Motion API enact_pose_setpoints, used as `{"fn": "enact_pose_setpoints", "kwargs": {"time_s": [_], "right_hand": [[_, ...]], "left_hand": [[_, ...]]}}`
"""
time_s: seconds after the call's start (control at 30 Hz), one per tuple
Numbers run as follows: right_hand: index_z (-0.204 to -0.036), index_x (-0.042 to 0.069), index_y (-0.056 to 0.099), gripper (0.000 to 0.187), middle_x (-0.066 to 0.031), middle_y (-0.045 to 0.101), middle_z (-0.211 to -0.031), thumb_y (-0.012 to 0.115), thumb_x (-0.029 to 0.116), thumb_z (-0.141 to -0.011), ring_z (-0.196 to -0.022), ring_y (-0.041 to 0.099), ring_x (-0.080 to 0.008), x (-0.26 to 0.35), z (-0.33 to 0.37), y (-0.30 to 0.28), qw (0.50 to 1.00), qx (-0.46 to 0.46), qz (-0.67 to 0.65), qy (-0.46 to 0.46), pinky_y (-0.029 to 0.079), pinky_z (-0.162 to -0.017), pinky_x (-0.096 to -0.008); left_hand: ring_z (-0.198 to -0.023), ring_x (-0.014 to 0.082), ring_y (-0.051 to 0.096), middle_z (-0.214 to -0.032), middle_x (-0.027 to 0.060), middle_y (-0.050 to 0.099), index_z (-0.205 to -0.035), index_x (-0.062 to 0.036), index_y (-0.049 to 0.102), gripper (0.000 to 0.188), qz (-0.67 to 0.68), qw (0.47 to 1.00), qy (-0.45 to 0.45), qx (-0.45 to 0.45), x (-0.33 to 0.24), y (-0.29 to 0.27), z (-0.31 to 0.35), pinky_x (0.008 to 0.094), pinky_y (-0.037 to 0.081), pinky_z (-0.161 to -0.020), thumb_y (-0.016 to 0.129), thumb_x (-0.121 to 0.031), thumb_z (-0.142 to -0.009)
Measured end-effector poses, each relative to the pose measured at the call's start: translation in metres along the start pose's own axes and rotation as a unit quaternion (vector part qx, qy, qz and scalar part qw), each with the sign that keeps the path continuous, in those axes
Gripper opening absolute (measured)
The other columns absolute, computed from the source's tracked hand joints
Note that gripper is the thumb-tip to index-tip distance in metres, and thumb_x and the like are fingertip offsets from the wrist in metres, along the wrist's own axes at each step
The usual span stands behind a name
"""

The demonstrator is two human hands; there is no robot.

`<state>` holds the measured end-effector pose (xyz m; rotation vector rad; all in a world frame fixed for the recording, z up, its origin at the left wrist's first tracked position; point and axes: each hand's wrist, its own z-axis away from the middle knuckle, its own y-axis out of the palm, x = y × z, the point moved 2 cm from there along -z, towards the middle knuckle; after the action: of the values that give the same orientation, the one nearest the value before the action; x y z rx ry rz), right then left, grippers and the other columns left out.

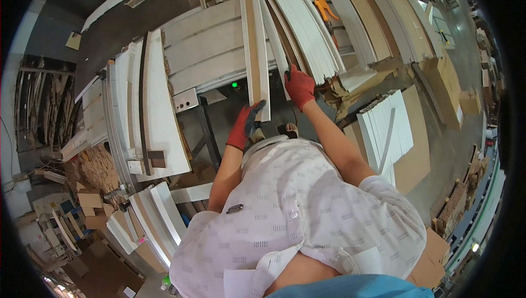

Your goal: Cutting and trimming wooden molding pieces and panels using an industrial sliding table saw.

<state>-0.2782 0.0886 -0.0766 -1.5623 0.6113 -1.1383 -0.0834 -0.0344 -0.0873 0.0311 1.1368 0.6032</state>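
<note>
My left hand (245, 125), in a red glove with dark fingers, is closed on the near end of a long white-and-tan trim board (253, 51). That board reaches away from me across the worktable (208, 40). My right hand (299, 85), gloved the same way, is closed around the near end of a thin white strip (275, 37), just right of the board. The strip leans at a slight angle to the board, with a narrow gap between them. Right of it lies a stack of white trim boards (307, 26), close to my right hand.
An orange air gun (324, 8) lies behind the stack. More long boards (356, 13) are at the far right. White boards (159, 106) stand left of the table. A white bundle (386, 131) sits low at the right, beside brown cardboard (413, 144). A dark metal leg (208, 133) supports the table.
</note>
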Motion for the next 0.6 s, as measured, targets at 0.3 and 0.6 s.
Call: {"fn": "enact_pose_setpoints", "kwargs": {"time_s": [0.3,0.6], "right_hand": [[-0.129,0.005,0.053,0.053,-0.0226,0.066,-0.109,0.061,0.043,-0.092,-0.102,0.063,-0.0387,0.043,-0.016,0.001,0.912,0.057,-0.404,-0.047,0.05,-0.084,-0.0442],[-0.101,0.003,0.066,0.03,-0.0064,0.066,-0.094,0.065,0.031,-0.091,-0.092,0.059,-0.0191,0.095,-0.075,0.061,0.667,0.251,-0.696,0.085,0.048,-0.085,-0.0342]], "left_hand": [[-0.061,0.0117,0.054,-0.079,0.0009,0.057,-0.134,-0.0098,0.048,0.048,0.157,0.98,-0.117,0.047,-0.026,0.012,0.005,0.0231,0.041,-0.048,0.055,-0.041,-0.098],[-0.095,0.0309,0.065,-0.109,0.0163,0.065,-0.13,-0.0008,0.053,0.057,-0.17,0.974,0.056,-0.141,0.053,0.004,0.057,0.0413,0.051,-0.083,0.061,-0.043,-0.093]]}}
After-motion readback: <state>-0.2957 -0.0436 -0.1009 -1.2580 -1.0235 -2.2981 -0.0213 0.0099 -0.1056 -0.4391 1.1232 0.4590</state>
